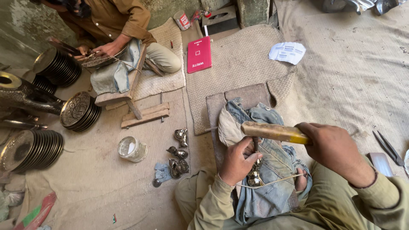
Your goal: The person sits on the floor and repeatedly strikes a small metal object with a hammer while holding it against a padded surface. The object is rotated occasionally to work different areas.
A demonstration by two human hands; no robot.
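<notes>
Right hand (pixel 336 149) clenched on yellow wooden-handled hammer (pixel 275 132); left hand (pixel 237 160) pinching thin metal punch (pixel 256 144) over small shiny metal piece (pixel 255 175) beneath. Off-centre blow could hit fingers (pixel 246 145) just beside the punch, or skid piece off blue denim cloth (pixel 272 170).

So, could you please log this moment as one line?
left hand: pinches thin metal punch on small shiny metal piece | right hand: grips wooden-handled hammer | support: blue denim cloth

**Hammer over a small metal piece**

The right hand (pixel 336 149) gripped a wooden-handled hammer (pixel 272 132) above a shiny metal piece (pixel 255 174), which the left hand (pixel 236 162) steadied with a punch (pixel 256 144) on denim cloth (pixel 272 170). More metal pieces (pixel 179 155) and a jar (pixel 132 149) lay on the floor. Opposite, another person (pixel 115 25) worked beside stacked plates (pixel 79 111).
</notes>
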